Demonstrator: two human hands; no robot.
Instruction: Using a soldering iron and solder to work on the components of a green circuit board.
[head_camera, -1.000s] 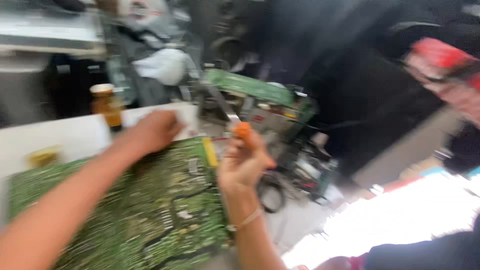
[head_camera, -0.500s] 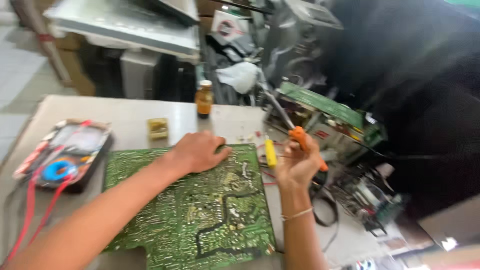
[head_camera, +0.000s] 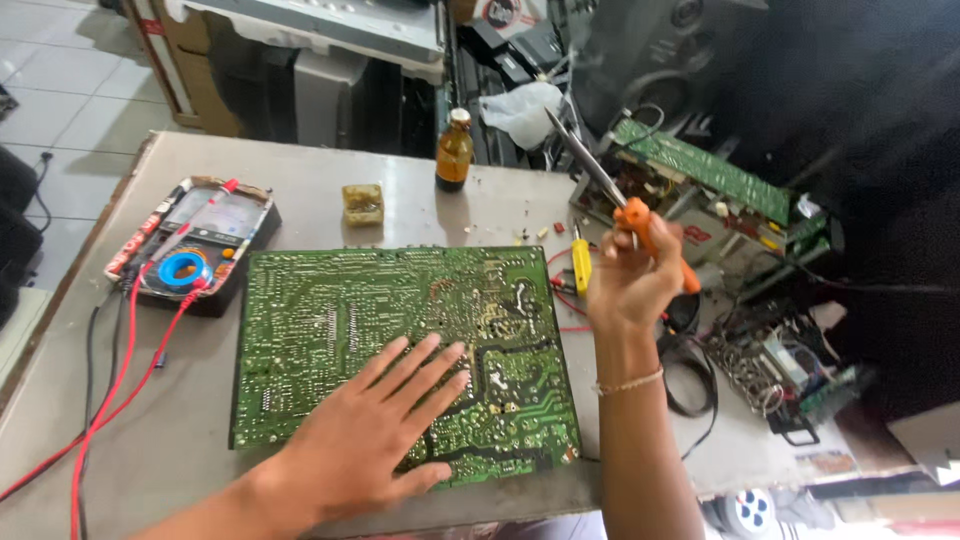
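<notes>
Grey and scuffed, the desk runs from a cluttered far edge, where stacked equipment and a second circuit board stand, toward the near edge. Largest on it is the green circuit board, lying flat, solder side up, its long axis left to right. The left hand rests on its near middle, palm down, fingers spread and released, pointing far-right. The right hand is raised just right of the board's far-right corner, fingers clenched around the orange handle of a soldering iron. That tool's long axis slants from near-right to far-left, its metal tip pointing up and away, well clear of the board, which lies to the left of and below it. So the right hand carries the iron, while the left is the one on the board. Left of the board sits a multimeter with red leads; beyond the board stand a brown bottle and a small yellowish block; a yellow-handled screwdriver lies beside the board's right edge.
</notes>
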